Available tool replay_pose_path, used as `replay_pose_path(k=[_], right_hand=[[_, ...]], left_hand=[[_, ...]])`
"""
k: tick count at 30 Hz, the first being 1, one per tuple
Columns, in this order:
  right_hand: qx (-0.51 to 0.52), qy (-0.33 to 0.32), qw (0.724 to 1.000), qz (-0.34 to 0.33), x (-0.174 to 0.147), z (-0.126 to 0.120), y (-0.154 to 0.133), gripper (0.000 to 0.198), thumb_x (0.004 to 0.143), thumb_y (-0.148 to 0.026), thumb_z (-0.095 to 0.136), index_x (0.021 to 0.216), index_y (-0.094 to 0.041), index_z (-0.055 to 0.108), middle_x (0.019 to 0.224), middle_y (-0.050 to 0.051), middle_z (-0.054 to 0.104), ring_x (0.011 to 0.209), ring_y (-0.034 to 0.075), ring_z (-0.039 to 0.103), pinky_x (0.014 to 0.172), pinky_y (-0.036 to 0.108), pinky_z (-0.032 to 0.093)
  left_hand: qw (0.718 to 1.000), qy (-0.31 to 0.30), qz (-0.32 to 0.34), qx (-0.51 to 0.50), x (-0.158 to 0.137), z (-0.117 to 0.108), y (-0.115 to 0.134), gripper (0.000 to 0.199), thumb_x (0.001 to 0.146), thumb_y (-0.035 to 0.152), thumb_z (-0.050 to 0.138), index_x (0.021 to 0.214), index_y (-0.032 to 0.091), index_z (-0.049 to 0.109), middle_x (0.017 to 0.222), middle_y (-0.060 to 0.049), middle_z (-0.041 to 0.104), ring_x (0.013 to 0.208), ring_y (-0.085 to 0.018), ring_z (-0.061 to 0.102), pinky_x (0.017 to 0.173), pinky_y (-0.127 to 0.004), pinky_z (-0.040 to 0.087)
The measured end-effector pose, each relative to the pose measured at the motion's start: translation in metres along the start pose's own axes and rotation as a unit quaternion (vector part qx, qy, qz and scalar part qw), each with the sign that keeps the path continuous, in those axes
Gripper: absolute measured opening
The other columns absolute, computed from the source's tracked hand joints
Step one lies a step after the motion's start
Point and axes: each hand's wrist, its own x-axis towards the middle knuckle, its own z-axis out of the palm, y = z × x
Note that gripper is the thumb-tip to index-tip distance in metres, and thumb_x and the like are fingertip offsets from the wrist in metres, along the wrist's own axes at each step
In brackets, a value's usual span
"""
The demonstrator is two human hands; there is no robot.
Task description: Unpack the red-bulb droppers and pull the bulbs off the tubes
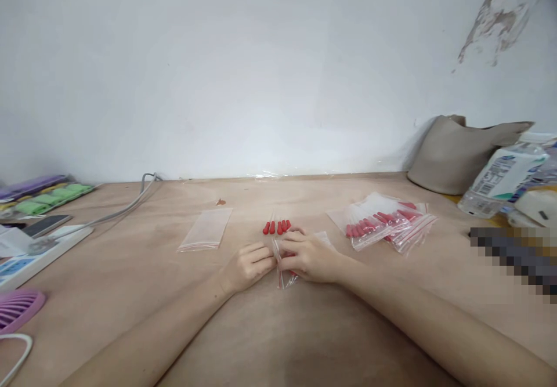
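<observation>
Between my two hands is a small clear zip bag [286, 281] with a red stripe along its opening and something red inside. My left hand [251, 266] is closed, its fingertips pinching the bag's left edge. My right hand [310, 257] curls over the bag and grips it from the right, hiding much of it. Just beyond the fingers, several droppers [277, 227] with red bulbs and thin clear stems lie in a row, bulbs toward me. A flat stack of clear zip bags [206, 230] rests to the left.
On the right lies a pile of zip bags [383, 221] with red-bulbed droppers inside. Behind it stand a grey-brown bag [456, 155] and a plastic bottle [505, 172]. A power strip [52, 253], a phone [47, 224] and a cable [117, 216] occupy the left.
</observation>
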Motion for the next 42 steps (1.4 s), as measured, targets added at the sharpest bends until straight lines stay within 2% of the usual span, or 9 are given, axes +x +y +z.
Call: replay_pose_path(k=[3,8,13,19,23,26,29,36,42], right_hand=[[-0.023,-0.014,0.999,-0.02,0.0,0.001,0.0,0.023,0.087,-0.016,0.04,0.073,-0.021,0.058,0.08,0.002,0.058,0.08,0.015,0.044,0.085,0.033,0.031],[0.011,-0.005,1.0,0.01,-0.005,0.003,0.001,0.022,0.086,-0.012,0.037,0.077,-0.02,0.056,0.088,0.002,0.061,0.088,0.016,0.047,0.085,0.031,0.035],[0.045,0.024,0.998,0.04,-0.008,0.004,0.0,0.021,0.083,-0.009,0.038,0.077,-0.017,0.056,0.086,0.004,0.063,0.088,0.016,0.051,0.08,0.03,0.04],[0.063,0.066,0.996,0.018,-0.008,0.006,-0.001,0.021,0.086,-0.015,0.04,0.087,-0.02,0.061,0.085,0.002,0.066,0.088,0.016,0.052,0.08,0.031,0.04],[0.056,0.11,0.992,0.016,-0.011,0.01,-0.001,0.018,0.084,-0.015,0.045,0.083,-0.021,0.062,0.084,0.0,0.067,0.087,0.015,0.052,0.081,0.03,0.04],[0.041,0.141,0.989,0.013,-0.012,0.013,-0.001,0.016,0.084,-0.014,0.047,0.081,-0.02,0.061,0.082,0.0,0.067,0.083,0.014,0.052,0.078,0.03,0.04],[0.017,0.149,0.989,0.01,-0.012,0.016,-0.002,0.017,0.083,-0.011,0.045,0.079,-0.019,0.06,0.078,-0.001,0.066,0.081,0.014,0.052,0.075,0.03,0.038],[-0.041,0.108,0.993,0.019,-0.013,0.017,-0.003,0.02,0.084,-0.008,0.039,0.073,-0.016,0.054,0.079,0.002,0.063,0.078,0.014,0.05,0.076,0.032,0.036],[0.032,0.039,0.996,0.073,-0.018,0.005,0.002,0.012,0.086,-0.02,0.043,0.086,-0.017,0.054,0.096,0.006,0.06,0.089,0.017,0.05,0.078,0.031,0.039]], left_hand=[[1.0,-0.004,0.004,-0.011,0.001,0.001,-0.001,0.023,0.087,0.014,0.041,0.07,0.017,0.056,0.068,-0.003,0.057,0.063,-0.012,0.051,0.054,-0.025,0.044],[1.0,-0.006,-0.002,-0.012,0.001,0.001,-0.001,0.026,0.086,0.009,0.038,0.065,0.016,0.052,0.081,-0.004,0.059,0.07,-0.012,0.051,0.061,-0.023,0.045],[0.999,-0.044,-0.027,-0.013,-0.002,0.001,0.001,0.022,0.087,0.009,0.036,0.077,0.016,0.054,0.085,-0.004,0.06,0.072,-0.01,0.055,0.064,-0.021,0.047],[0.995,-0.039,-0.061,-0.064,-0.006,0.005,0.001,0.015,0.089,0.014,0.039,0.082,0.016,0.052,0.085,-0.003,0.063,0.074,-0.01,0.06,0.065,-0.02,0.049],[0.993,-0.011,-0.084,-0.081,-0.007,0.006,0.001,0.011,0.088,0.018,0.045,0.092,0.016,0.054,0.083,-0.002,0.065,0.072,-0.01,0.063,0.065,-0.02,0.051],[0.996,0.018,-0.057,-0.069,-0.005,0.004,0.001,0.014,0.088,0.019,0.046,0.096,0.016,0.057,0.099,-0.004,0.065,0.083,-0.011,0.064,0.072,-0.02,0.051],[0.999,0.022,-0.012,-0.037,-0.002,0.001,0.0,0.015,0.088,0.016,0.044,0.093,0.016,0.059,0.094,-0.002,0.067,0.079,-0.011,0.064,0.069,-0.021,0.051],[0.996,-0.046,0.078,0.015,0.003,-0.004,-0.004,0.028,0.086,0.006,0.033,0.073,0.015,0.056,0.088,-0.003,0.068,0.064,-0.012,0.06,0.053,-0.024,0.043],[0.993,-0.091,0.069,0.009,-0.002,-0.008,-0.013,0.026,0.088,0.007,0.033,0.082,0.015,0.057,0.092,-0.002,0.067,0.073,-0.012,0.062,0.061,-0.023,0.046]])
